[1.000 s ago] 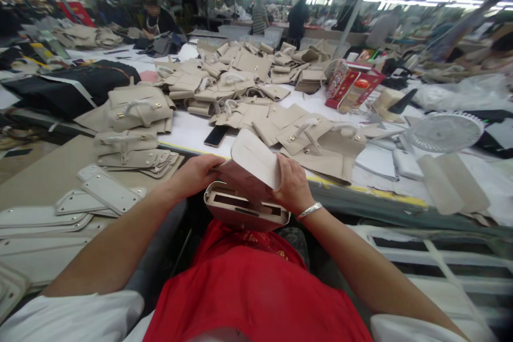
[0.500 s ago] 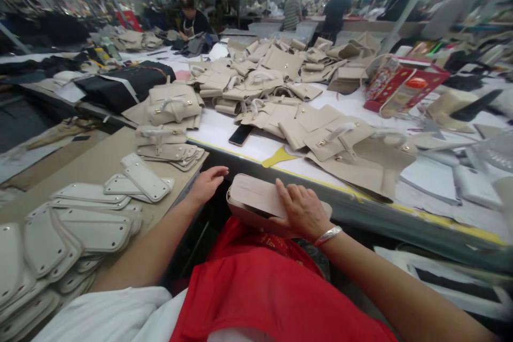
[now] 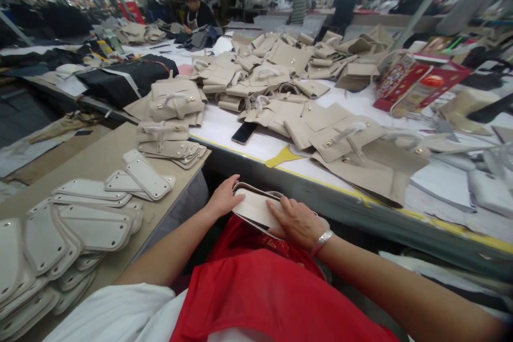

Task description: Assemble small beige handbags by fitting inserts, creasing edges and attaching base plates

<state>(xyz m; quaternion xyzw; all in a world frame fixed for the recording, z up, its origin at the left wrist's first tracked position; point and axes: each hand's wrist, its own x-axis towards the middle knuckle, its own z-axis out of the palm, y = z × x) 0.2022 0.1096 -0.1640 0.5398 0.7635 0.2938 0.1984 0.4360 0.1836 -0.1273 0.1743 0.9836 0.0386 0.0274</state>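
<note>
A beige bag piece [image 3: 253,206] with a dark edge lies on my lap, just below the table's edge. My left hand [image 3: 223,200] grips its left end, fingers curled round the rim. On top of the piece rests my right hand [image 3: 294,221], fingers pressed flat on it; a silver bracelet sits on that wrist. I wear a red apron [image 3: 272,288].
Stacks of flat white oval panels [image 3: 80,224] lie on the brown side table at left. Beige bag parts [image 3: 280,101] are heaped over the white table, with a phone [image 3: 243,132], a yellow cut-out [image 3: 282,157] and a red box [image 3: 417,85]. Other people work at the back.
The raised flap has been folded down and the piece laid flatter on my lap. My left hand let go, then took the left end again. The view shifted left.
</note>
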